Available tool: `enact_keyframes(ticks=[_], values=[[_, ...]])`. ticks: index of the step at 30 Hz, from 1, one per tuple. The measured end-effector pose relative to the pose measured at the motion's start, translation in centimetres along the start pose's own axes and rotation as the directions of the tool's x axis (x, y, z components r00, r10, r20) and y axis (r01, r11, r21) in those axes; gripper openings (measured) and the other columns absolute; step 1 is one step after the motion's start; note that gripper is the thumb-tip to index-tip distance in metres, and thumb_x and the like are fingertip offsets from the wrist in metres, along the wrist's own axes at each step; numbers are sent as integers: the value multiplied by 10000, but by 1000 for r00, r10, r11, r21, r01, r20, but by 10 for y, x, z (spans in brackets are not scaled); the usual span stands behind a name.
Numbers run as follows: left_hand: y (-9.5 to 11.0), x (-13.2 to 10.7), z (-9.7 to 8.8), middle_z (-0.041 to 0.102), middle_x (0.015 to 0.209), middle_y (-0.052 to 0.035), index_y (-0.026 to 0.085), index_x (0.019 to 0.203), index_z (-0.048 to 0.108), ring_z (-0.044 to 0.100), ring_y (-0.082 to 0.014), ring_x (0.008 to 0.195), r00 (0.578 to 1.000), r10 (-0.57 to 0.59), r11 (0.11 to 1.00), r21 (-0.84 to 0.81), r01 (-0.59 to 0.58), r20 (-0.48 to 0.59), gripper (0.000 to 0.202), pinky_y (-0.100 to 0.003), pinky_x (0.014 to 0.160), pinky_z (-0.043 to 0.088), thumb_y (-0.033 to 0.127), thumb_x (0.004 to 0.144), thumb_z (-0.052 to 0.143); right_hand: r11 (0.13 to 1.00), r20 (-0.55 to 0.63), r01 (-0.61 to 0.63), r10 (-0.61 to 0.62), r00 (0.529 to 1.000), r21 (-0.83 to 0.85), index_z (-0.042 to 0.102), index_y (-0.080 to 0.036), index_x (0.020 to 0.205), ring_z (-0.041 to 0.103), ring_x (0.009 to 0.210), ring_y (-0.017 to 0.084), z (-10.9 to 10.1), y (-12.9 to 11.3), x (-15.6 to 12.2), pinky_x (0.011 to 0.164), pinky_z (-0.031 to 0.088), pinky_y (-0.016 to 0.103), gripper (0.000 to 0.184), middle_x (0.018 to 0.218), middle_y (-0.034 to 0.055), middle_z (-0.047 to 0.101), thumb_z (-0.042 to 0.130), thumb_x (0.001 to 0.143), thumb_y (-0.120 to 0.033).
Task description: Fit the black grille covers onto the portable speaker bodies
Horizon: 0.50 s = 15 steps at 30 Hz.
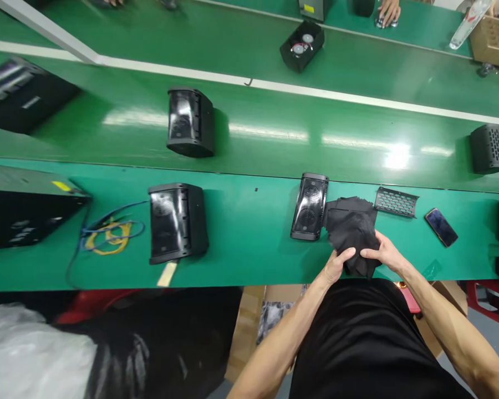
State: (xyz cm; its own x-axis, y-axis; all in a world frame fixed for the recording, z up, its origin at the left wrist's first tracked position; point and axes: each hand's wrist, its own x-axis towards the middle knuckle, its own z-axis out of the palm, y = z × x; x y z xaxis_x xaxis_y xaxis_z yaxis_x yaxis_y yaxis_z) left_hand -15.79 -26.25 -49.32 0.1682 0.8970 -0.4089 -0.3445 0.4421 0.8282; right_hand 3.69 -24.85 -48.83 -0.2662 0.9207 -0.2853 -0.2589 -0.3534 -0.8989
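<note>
A pile of thin black fabric sheets [351, 221] lies at the front edge of the green bench, partly overhanging it. My left hand [336, 265] pinches the pile's near left side, thumb on top. Opposite it, my right hand [386, 252] grips the right side, its thumb also on the fabric and its other fingers partly hidden behind. Just left of the fabric is a black speaker [310, 207] with a glossy front facing up. Behind and to the right lies a perforated black grille [396, 201], apart from my hands.
A phone [441, 227] lies to the right. Farther left are another speaker [177, 223], coiled blue and yellow cables [110, 235] and a large black box [23, 213]. More speakers, including one [190, 122], stand on the green strip behind. A co-worker's hand [388, 11] shows at the top.
</note>
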Motion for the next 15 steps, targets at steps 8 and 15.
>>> enact_keyframes(ticks=[8, 15], values=[[-3, 20, -24, 819, 1222, -128, 175, 1206, 769, 717, -339, 1252, 954, 151, 988, 42, -145, -257, 774, -496, 1156, 532, 445, 524, 1017, 534, 263, 255, -63, 963, -806, 800, -258, 1023, 721, 761, 255, -21, -50, 70, 766, 541, 326, 404, 793, -4, 782, 927, 640, -254], [-8, 38, -35, 815, 951, -92, 178, 1159, 742, 807, -330, 940, 897, 27, 964, 249, 94, -442, 574, -434, 867, 637, 417, 684, 957, 178, 307, 298, 24, 951, -938, 682, -258, 1458, 740, 1073, 332, 0, -66, 127, 893, 535, 372, 800, 1276, 127, 775, 860, 685, -151]])
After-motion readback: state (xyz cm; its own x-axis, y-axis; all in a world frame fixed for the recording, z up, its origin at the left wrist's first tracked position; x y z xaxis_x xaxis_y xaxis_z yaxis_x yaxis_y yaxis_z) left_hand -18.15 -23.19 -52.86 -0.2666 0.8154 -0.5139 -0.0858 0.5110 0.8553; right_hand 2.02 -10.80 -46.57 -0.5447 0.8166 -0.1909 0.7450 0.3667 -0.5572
